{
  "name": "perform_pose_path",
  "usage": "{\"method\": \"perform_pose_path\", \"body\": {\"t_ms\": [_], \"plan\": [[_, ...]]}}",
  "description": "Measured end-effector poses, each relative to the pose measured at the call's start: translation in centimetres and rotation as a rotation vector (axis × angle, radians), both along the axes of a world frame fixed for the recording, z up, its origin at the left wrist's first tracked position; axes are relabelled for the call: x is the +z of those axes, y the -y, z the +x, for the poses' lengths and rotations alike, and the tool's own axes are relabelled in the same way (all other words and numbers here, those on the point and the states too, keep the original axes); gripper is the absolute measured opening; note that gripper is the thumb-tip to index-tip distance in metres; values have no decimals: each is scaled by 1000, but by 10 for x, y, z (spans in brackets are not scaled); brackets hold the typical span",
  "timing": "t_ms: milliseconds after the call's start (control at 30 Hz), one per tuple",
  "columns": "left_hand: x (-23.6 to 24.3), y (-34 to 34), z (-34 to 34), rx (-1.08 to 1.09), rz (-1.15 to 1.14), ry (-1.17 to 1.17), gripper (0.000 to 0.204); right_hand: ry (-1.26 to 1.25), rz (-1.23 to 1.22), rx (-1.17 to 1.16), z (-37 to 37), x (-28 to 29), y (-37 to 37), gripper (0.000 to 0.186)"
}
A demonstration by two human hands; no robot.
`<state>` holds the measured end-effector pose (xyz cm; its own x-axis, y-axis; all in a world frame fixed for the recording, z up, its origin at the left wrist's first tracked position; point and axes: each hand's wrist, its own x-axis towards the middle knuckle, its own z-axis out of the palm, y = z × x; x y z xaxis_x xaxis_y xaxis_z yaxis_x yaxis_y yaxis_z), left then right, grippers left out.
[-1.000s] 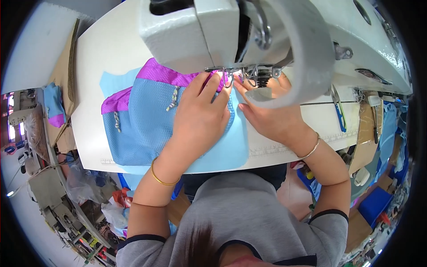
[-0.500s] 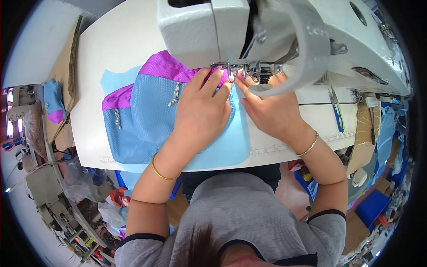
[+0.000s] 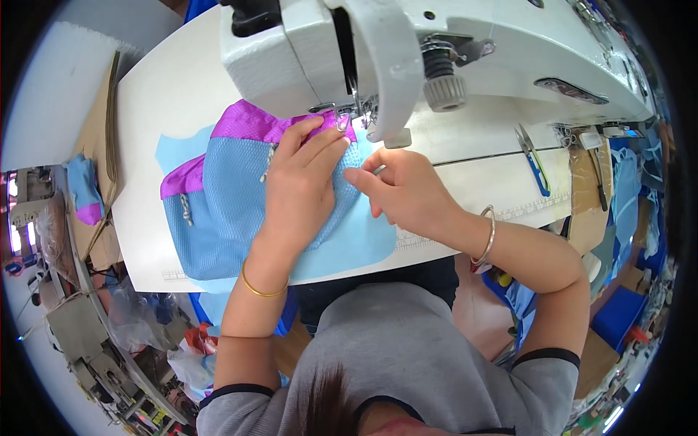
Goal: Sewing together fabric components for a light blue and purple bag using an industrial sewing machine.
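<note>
At the white sewing machine [image 3: 258,65], my left hand [image 3: 298,189] rests with fingers bent but apart on a blue mesh piece [image 3: 225,203] with a magenta band [image 3: 240,123] and cord, fingertips just below the presser foot [image 3: 342,120]. My right hand [image 3: 400,189] is closed at the right edge of the mesh, thumb toward it, around something small and greyish that I cannot make out. A second magenta-topped blue piece [image 3: 182,218] lies partly under the first, and smooth light-blue fabric [image 3: 363,240] lies beneath both.
Blue-handled scissors [image 3: 534,163] lie on the white table [image 3: 145,94] at the right, near a ruler scale along the front edge. A cardboard sheet [image 3: 102,123] and a small blue-and-magenta item [image 3: 83,189] are at the left. A blue bin [image 3: 618,316] sits low at the right.
My right hand has pulled back down and left from under the machine head, and its fingers have curled. My left hand stays on the fabric. The view has shifted slightly.
</note>
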<state>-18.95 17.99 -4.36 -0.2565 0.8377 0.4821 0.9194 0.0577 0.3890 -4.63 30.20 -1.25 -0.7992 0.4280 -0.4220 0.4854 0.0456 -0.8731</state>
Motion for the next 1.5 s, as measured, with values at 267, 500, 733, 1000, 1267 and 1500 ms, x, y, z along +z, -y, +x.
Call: {"method": "perform_pose_path", "body": {"t_ms": [267, 500, 733, 1000, 1267, 1500], "plan": [[24, 2, 7, -32, -105, -99, 30, 84, -401, -17, -13, 3, -6, 29], [24, 4, 9, -31, -135, -136, 28, 191, -531, -22, -19, 2, -8, 25], [20, 6, 7, -8, -139, -98, 28, 202, -491, 13, -20, 5, -9, 26], [9, 9, 3, -8, -114, 95, 34, -33, 243, -102, -17, -17, -3, 29], [21, 8, 5, -7, -117, -10, 32, 97, -352, -168, -28, -15, -5, 18], [21, 10, 5, 12, -170, -6, 30, 210, -586, -144, -34, -8, -12, 11]]}}
